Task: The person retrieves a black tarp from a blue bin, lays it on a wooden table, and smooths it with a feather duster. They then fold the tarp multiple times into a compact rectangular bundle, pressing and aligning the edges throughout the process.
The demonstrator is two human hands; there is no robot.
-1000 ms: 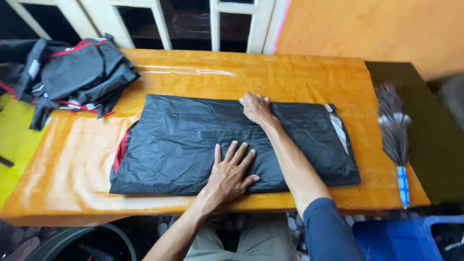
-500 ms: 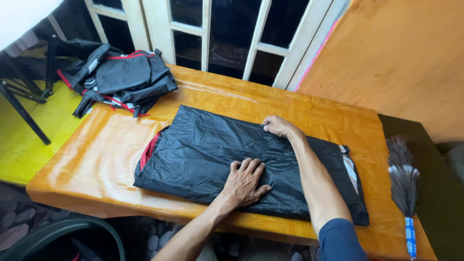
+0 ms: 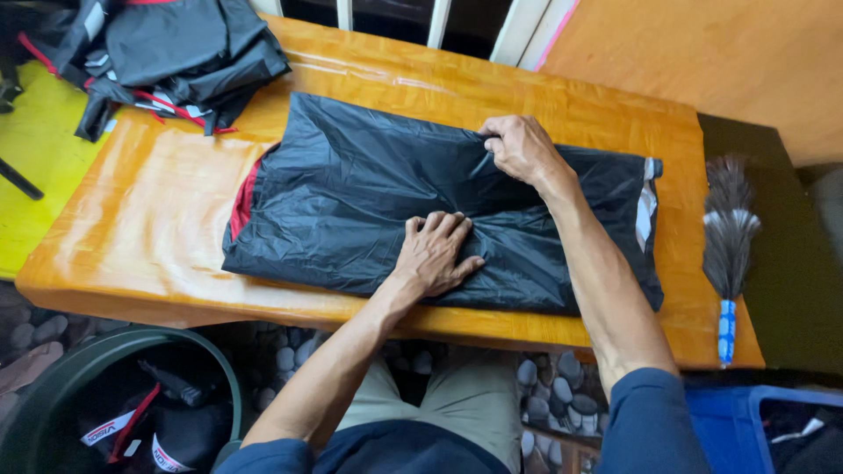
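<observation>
A black folded garment with a red lining edge at its left lies flat on the glossy wooden table. My left hand rests palm down on the near middle of the garment, fingers spread and pressing the fabric. My right hand is at the garment's far edge, fingers closed and pinching a fold of the black fabric. A white tag shows at the garment's right end.
A pile of black and red garments lies at the table's far left corner. A feather duster with a blue handle lies along the right edge. A dark green bin stands below left, a blue crate below right.
My right hand, earlier flat on the far edge, has closed onto the fabric. My left hand has stayed pressed on the near middle. The view has tilted down and moved closer.
</observation>
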